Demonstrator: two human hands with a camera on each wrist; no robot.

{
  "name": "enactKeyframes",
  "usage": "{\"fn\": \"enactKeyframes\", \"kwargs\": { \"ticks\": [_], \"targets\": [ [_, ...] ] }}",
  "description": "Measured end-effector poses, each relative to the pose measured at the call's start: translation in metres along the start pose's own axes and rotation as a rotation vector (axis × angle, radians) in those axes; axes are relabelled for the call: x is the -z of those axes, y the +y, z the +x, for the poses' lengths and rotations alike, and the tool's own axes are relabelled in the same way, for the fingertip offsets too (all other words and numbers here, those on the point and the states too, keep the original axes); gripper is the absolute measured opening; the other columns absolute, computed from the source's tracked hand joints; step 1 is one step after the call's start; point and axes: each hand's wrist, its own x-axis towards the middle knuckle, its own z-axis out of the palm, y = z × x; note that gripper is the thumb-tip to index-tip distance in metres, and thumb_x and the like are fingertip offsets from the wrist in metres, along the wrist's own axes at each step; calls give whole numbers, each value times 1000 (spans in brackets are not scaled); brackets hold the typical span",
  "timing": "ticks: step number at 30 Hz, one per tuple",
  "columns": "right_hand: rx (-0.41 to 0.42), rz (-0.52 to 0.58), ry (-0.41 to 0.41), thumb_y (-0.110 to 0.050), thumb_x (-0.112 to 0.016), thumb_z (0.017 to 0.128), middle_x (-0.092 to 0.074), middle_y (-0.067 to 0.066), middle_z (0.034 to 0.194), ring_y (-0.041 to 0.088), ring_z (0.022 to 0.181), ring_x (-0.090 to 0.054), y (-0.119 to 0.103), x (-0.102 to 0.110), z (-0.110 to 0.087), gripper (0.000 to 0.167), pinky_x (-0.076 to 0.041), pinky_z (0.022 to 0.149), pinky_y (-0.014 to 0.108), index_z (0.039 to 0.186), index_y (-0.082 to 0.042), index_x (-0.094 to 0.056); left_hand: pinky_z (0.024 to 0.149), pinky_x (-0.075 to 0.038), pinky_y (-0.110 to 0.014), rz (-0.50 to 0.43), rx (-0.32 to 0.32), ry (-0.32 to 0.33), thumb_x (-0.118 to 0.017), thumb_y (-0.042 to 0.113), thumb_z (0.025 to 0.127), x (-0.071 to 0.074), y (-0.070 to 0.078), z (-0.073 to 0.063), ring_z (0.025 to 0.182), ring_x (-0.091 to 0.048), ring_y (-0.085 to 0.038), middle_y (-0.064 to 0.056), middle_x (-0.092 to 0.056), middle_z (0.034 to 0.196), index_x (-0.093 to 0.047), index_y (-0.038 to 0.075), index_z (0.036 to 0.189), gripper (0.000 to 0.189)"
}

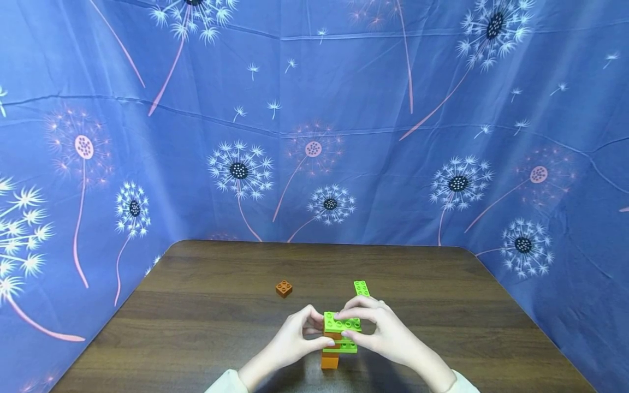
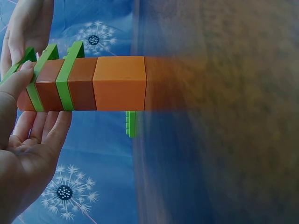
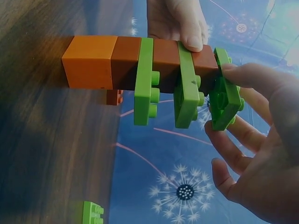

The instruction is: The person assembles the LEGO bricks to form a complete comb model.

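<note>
A tower of toy building bricks stands upright on the table, with an orange block (image 1: 330, 362) at its base. Above that, brown bricks (image 3: 126, 56) alternate with green plates (image 3: 144, 84) that jut out to the right side. My left hand (image 1: 290, 339) grips the upper part of the tower, thumb on one face and fingers on the opposite one. Pinched between thumb and fingers of my right hand (image 1: 388, 332) is the topmost green plate (image 3: 226, 100), which sits slightly tilted on the uppermost brown brick (image 3: 205, 58).
Behind the tower to the left lies a loose brown brick (image 1: 284, 289) with studs on top. A loose green studded piece (image 1: 361, 287) lies behind the right hand. A blue dandelion-print cloth (image 1: 383, 185) hangs around the wooden table (image 1: 221, 305).
</note>
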Motion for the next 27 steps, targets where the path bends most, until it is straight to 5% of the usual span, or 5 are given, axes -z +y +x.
{"fn": "enactKeyframes", "kwargs": {
  "ticks": [27],
  "targets": [
    [62,48,-21,-14,-73,80,-53,-12,100,1,83,-47,0,-4,2,29,-32,72,27,104,-29,-66,85,-52,-19,-20,-4,-11,-73,20,81,1,-1,-1,93,-64,-9,-14,-66,101,-51,3,98,32]
  ]
}}
